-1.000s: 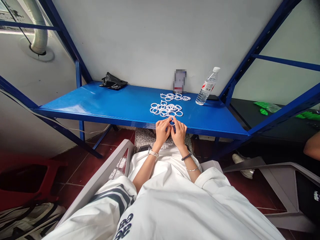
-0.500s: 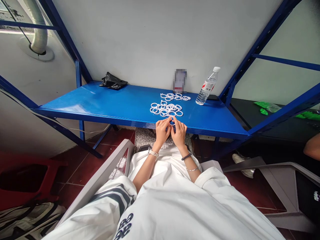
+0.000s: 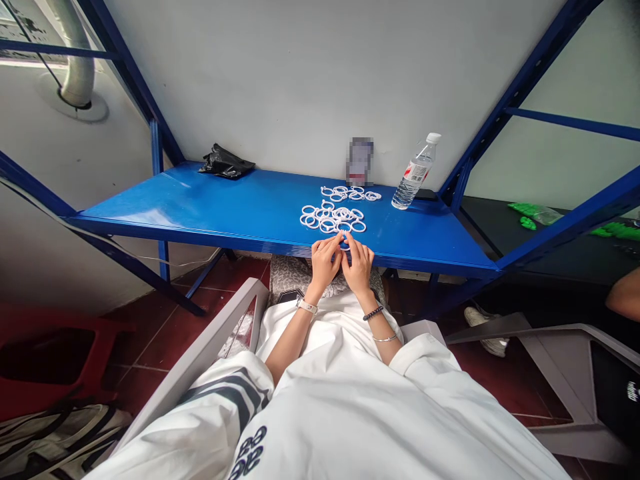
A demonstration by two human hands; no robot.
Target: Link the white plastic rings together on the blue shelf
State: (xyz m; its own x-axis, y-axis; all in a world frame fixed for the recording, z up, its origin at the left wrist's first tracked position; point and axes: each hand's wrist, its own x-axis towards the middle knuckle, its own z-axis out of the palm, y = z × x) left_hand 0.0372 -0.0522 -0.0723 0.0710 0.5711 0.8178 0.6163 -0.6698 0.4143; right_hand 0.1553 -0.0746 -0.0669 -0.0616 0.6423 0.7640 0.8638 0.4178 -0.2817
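Observation:
At the front edge of the blue table (image 3: 240,207), my left hand (image 3: 326,259) and my right hand (image 3: 358,261) meet with their fingertips together. Between them they pinch a white ring (image 3: 345,248), which the fingers partly cover. Just beyond my fingertips lies a loose pile of several white rings (image 3: 327,225), some overlapping. A smaller group of white rings (image 3: 356,193) lies farther back, in front of a pixelated upright object (image 3: 359,161) by the wall.
A water bottle (image 3: 414,172) stands at the right, beside a flat dark item (image 3: 426,195). Back left lies a crumpled black plastic bag (image 3: 227,162). Blue frame posts rise at both table ends. Grey chair arms flank me, and another person's arm (image 3: 624,293) shows at the far right.

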